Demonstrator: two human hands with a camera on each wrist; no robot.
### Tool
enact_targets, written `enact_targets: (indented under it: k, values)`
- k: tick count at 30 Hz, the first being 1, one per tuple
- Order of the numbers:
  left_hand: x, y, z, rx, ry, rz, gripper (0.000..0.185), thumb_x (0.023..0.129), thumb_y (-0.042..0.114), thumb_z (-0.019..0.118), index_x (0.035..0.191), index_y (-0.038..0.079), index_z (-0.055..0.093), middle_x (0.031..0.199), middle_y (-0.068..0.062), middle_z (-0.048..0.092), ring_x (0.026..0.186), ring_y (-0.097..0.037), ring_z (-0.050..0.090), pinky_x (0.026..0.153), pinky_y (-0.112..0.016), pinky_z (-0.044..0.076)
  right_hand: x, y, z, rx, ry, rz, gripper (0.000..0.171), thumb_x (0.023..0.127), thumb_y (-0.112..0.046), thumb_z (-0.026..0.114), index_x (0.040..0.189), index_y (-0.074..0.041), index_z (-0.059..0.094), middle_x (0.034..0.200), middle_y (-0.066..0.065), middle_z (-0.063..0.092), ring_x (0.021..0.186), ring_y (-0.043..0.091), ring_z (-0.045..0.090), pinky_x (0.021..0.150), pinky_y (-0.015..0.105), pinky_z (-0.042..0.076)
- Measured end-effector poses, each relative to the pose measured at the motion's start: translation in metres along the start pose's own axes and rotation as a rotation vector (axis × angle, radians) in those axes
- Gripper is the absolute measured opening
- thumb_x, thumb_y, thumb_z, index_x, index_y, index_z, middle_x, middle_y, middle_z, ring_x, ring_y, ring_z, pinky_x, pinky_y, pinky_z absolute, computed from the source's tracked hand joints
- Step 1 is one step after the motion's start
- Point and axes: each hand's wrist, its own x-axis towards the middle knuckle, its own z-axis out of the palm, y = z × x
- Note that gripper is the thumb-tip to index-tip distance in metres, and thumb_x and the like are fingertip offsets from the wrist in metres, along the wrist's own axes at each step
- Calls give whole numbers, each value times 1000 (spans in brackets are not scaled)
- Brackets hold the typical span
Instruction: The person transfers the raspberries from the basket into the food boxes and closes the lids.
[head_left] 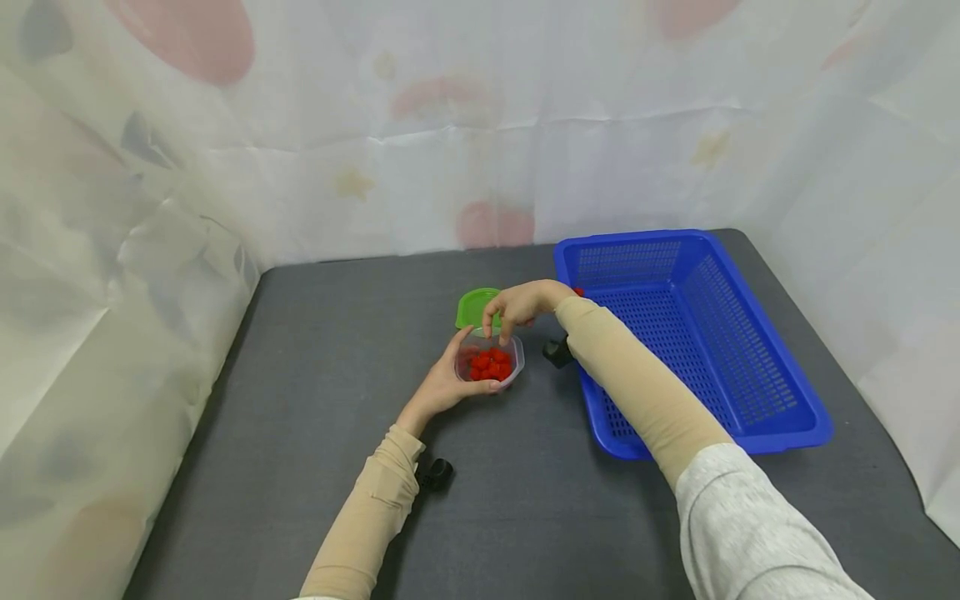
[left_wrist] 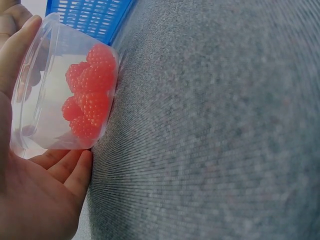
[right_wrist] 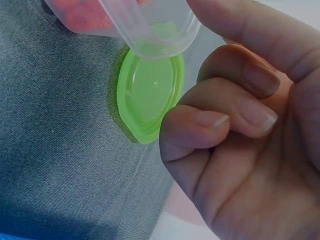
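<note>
My left hand (head_left: 444,385) holds a clear plastic container (left_wrist: 55,95) around its side, thumb near the rim. Several red raspberries (left_wrist: 90,95) lie at the bottom of the container; in the head view it stands just in front of a green lid (head_left: 472,307). My right hand (head_left: 531,302) is over the container's opening, with thumb and index pointing down and a gap between them. Its other fingers (right_wrist: 235,105) are bent toward the palm in the right wrist view. I see nothing held in it, though the container partly hides the tips there.
A blue perforated basket (head_left: 780,446) stands on the right of the grey table (head_left: 330,367), partly under my right forearm. A bit of red (head_left: 578,292) shows at the basket's left side, beside my right wrist. A pale patterned curtain (head_left: 420,183) hangs behind and at both sides.
</note>
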Motion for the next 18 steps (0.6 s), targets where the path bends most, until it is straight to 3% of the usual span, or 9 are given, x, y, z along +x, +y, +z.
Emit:
enact_targets:
  k: [7, 18]
  values:
    - [2, -1, 2, 0, -4, -14, 105, 67, 47, 80, 148, 32, 15, 138, -4, 46, 130, -23, 43, 105, -53, 34, -8, -2, -2, 29, 26, -19, 35, 87, -13, 63, 121, -10, 55, 63, -4, 39, 45, 8, 24, 49, 23, 28]
    - [2, -1, 2, -16, -6, -5, 106, 67, 43, 82, 149, 30, 16, 137, -3, 49, 129, -22, 44, 106, -52, 33, -46, -10, -23, 105, 201, -123, 31, 86, -15, 65, 116, -15, 57, 57, -4, 36, 46, 10, 21, 50, 26, 25]
